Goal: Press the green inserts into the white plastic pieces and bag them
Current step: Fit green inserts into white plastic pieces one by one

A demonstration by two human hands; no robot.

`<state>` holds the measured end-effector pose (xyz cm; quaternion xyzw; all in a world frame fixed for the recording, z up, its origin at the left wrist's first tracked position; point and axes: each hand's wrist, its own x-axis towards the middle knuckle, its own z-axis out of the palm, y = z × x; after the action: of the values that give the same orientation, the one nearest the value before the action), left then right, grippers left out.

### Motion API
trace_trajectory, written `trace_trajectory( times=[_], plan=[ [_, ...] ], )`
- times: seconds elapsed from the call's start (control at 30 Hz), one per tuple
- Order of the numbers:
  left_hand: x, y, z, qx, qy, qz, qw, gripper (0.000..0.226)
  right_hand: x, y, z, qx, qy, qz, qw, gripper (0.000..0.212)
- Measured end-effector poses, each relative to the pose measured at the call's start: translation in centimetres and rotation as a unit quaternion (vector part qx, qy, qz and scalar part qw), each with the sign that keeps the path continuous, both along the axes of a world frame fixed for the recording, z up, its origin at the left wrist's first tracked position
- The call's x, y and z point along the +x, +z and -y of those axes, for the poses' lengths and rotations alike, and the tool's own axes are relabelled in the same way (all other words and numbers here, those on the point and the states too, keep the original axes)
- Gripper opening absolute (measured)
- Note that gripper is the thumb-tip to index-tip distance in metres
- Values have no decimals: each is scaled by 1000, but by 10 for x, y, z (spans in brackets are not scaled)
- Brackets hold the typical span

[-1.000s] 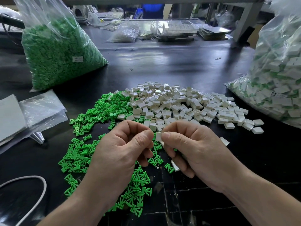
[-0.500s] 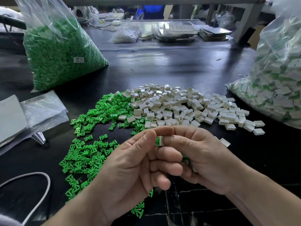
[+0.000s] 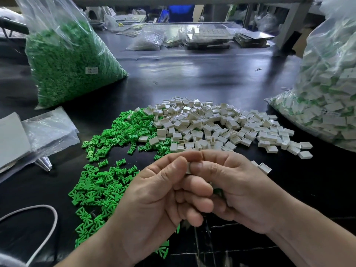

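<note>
Both hands meet low in the middle of the head view. My left hand (image 3: pixel 159 197) and my right hand (image 3: pixel 238 187) pinch one small white plastic piece (image 3: pixel 188 168) between thumbs and forefingers; only a sliver of it shows. A bit of green shows under my right palm. Loose green inserts (image 3: pixel 104 182) lie spread on the black table to the left. A heap of white plastic pieces (image 3: pixel 215 124) lies just beyond the hands. A clear bag of finished white-and-green pieces (image 3: pixel 327 97) stands at the right.
A big clear bag of green inserts (image 3: pixel 69 62) stands at the back left. Flat plastic bags and a grey sheet (image 3: pixel 38 135) lie at the left edge. A white cable (image 3: pixel 48 226) curls at the lower left. Trays and bags (image 3: pixel 208 37) crowd the far side.
My left hand has turned palm-up and closed in against the right hand. The white piece, plainly visible a second ago, is now nearly hidden between the fingertips. The hands sit slightly higher.
</note>
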<state>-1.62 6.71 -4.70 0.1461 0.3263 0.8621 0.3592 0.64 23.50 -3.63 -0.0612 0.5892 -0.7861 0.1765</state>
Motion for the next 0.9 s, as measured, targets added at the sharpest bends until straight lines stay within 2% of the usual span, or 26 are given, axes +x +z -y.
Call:
trace_trajectory(
  times=[0.1,0.3,0.77,0.9],
  plan=[
    [0,-1,1,-17,14,2,1000,29,1,0,1,12,2,12,1000,50],
    [-2,0,4,-26,8,2,1000,26,0,-1,1,6,5,21,1000,51],
    [1,4,2,-8,12,6,1000,22,1,0,3,-14,2,23,1000,47],
    [3,6,-4,-59,73,-11,996,19,-1,-3,6,-36,-10,21,999,39]
  ],
)
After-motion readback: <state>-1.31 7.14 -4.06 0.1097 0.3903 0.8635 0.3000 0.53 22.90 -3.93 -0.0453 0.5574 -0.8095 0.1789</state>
